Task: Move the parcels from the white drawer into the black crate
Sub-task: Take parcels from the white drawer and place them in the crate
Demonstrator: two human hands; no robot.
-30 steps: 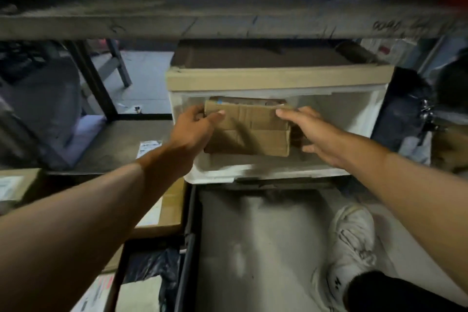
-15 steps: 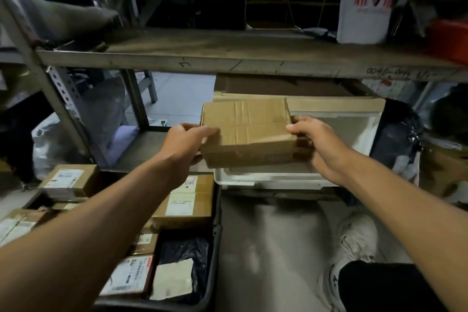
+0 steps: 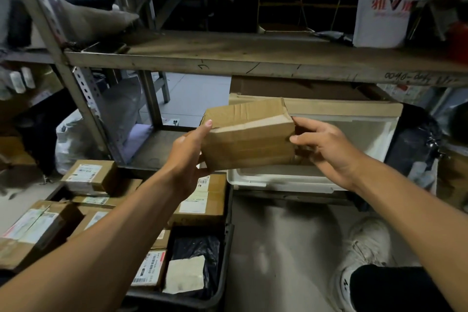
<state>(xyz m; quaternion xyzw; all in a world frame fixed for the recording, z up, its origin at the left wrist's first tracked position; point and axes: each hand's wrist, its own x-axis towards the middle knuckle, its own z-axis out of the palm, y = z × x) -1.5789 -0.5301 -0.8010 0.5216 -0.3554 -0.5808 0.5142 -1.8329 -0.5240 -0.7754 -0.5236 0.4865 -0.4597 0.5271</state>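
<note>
Up in the air, in front of the white drawer, a brown cardboard parcel is held by two bare hands. It is clear of the drawer and tilted a little. The left hand grips the parcel's left end. Its thumb lies on the top edge and its other fingers are curled under the box, where they are hidden. The right hand grips the right end. Its fingers are bent around the corner and its thumb presses on the near side. Both hands are closed on the parcel, one at each end.

Clear tape runs in bands across the parcel. No label shows on the sides we can see.

Below and to the left sits the black crate, with parcels already in it. Several boxes in the crate have white labels with bar codes, but the words are too small to read. A small white packet lies on a black bag in the crate.

More labelled boxes are stacked beside the crate on the left.

A metal shelf runs above the drawer. Some handwriting is on its front edge at the right; it looks like numbers, but it is blurred. A white bag stands on the shelf with red letters on it, and only a "V" can be made out. A white shoe shows on the floor at lower right.
</note>
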